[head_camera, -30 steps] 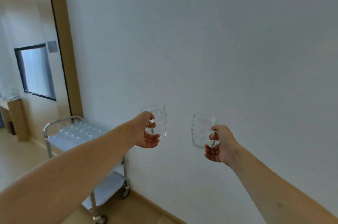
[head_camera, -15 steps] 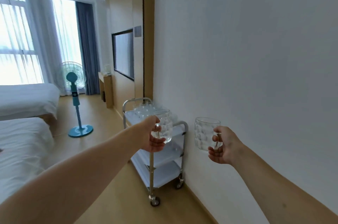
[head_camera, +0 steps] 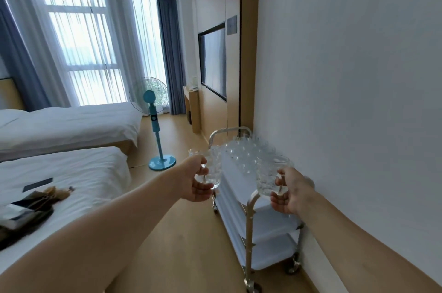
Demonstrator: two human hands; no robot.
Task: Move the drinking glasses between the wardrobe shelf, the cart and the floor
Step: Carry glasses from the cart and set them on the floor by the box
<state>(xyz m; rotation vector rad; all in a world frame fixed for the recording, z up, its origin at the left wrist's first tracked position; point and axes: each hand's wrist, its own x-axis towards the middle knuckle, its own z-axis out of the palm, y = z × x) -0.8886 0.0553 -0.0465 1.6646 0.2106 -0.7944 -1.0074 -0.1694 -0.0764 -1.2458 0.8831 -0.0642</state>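
Nearest us, our left hand [head_camera: 195,182] grips one glass [head_camera: 208,168] and our right hand [head_camera: 290,191] grips another [head_camera: 269,176], both upright in the air over the cart's [head_camera: 251,199] near end. Beyond, more glasses [head_camera: 246,151] crowd its far end, against the wall [head_camera: 346,77]. Farther off across the wood floor [head_camera: 181,233] stand beds [head_camera: 71,125], a fan [head_camera: 153,122] and curtained windows [head_camera: 83,48].

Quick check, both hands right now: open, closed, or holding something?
Left hand: holding a clear dimpled drinking glass.
Right hand: holding a second clear dimpled drinking glass.
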